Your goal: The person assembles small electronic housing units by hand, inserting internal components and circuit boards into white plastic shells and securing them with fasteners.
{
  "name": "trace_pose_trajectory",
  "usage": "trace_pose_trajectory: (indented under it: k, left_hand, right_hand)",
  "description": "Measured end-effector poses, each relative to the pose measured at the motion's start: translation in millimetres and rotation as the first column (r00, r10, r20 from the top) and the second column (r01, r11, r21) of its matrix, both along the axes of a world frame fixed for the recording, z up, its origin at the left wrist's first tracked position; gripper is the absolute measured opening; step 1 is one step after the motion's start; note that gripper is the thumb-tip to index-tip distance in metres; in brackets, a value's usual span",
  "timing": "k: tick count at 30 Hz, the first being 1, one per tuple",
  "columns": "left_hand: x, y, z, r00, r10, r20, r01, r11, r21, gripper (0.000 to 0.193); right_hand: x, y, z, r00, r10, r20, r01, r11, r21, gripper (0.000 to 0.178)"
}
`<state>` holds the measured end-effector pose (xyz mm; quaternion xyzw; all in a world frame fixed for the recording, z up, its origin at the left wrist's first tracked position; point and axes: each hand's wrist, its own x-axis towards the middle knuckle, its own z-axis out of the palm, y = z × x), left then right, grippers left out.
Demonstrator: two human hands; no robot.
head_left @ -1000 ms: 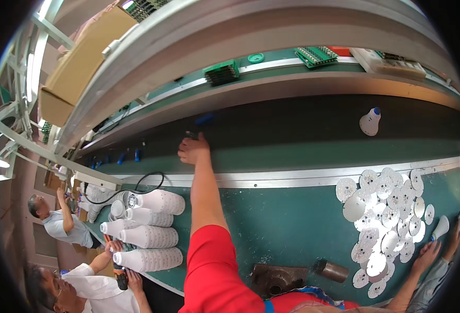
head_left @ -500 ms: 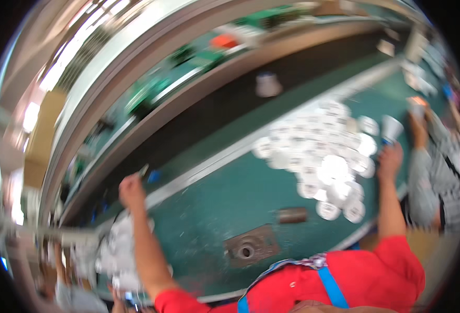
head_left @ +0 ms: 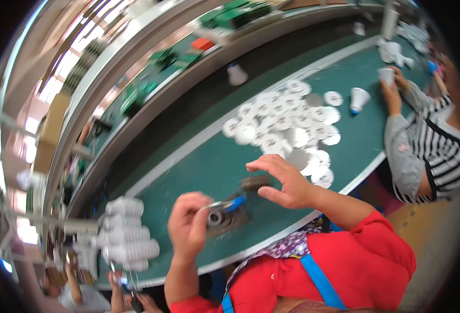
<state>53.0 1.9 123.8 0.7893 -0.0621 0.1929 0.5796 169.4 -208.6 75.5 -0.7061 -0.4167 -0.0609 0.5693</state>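
My left hand is closed in a pinch on a small blue part with thin pale wire-like strands, held just over a metal fixture. The fixture is a flat plate with an upright ring, lying on the green bench; my fingers and the part cover some of it. My right hand is open, thumb and fingers apart and nothing between them. Close to its fingertips lies a dark metal cylinder. Beyond the hand spreads a heap of white round discs with printed marks.
A white cone-shaped housing with a blue end lies right of the discs; another housing sits on the dark belt. White ribbed housings are stacked at left. A co-worker handles a white piece at right.
My left hand has come from the belt to the fixture, carrying the blue part. My right hand has let go of the cone-shaped housing and moved left beside the cylinder. The view has shifted.
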Motion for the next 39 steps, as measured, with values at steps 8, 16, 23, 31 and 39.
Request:
trace_pose_trajectory:
  k: [8,16,23,31,39]
  left_hand:
    - [-21,-24,-41,0.974,-0.003,-0.228,-0.136,0.798,-0.588,0.001]
    - [-47,-20,-65,0.969,0.032,-0.245,-0.203,0.668,-0.716,0.004]
    - [-77,39,-95,0.813,0.476,-0.335,-0.581,0.696,-0.422,0.013]
    - [-84,76,-103,0.616,0.786,-0.054,-0.722,0.590,0.362,0.028]
    - [-163,145,-93,-0.086,0.939,0.332,-0.984,-0.131,0.116,0.047]
  right_hand:
    - [-43,20,-14,0.318,0.604,-0.731,-0.526,0.754,0.394,0.025]
    - [-57,34,-18,0.559,0.383,-0.735,-0.525,0.850,0.044,0.020]
    - [-40,24,-40,0.378,0.271,-0.885,-0.235,0.953,0.191,0.017]
    - [-25,11,-46,0.231,0.334,-0.914,-0.059,0.942,0.329,0.018]
    - [-20,11,-52,0.285,0.255,-0.924,-0.046,0.967,0.252,0.018]
